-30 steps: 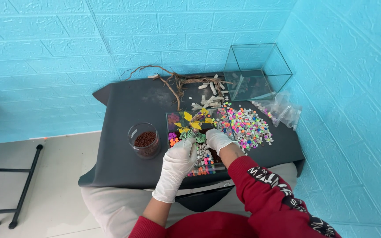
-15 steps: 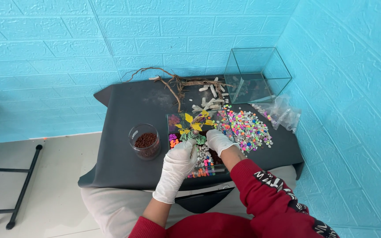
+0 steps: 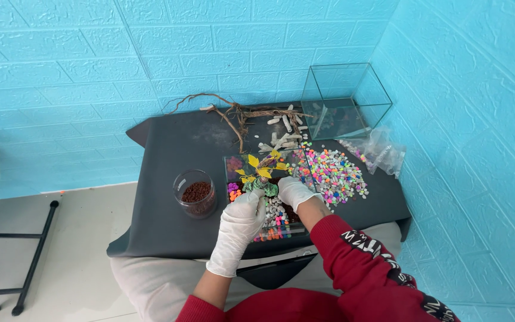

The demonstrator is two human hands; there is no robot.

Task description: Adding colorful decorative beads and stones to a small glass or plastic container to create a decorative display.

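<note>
left grip (image 3: pixel 242 214) pinching plant (image 3: pixel 261 184), as before | right grip (image 3: pixel 293 189) curled beside it, closure unclear | tray (image 3: pixel 281 229), worktop (image 3: pixel 168 149) unmoved

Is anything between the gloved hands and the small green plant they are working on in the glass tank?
Nothing visible does. The left hand and right hand both already rest at the green plant inside the low glass tank, with no object between. The yellow-leaved plant stands just behind it, away from the hands.

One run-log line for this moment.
left hand: gloved, on green plant | right hand: gloved, beside plant | glass tank: pebbles inside | jar: left
</note>
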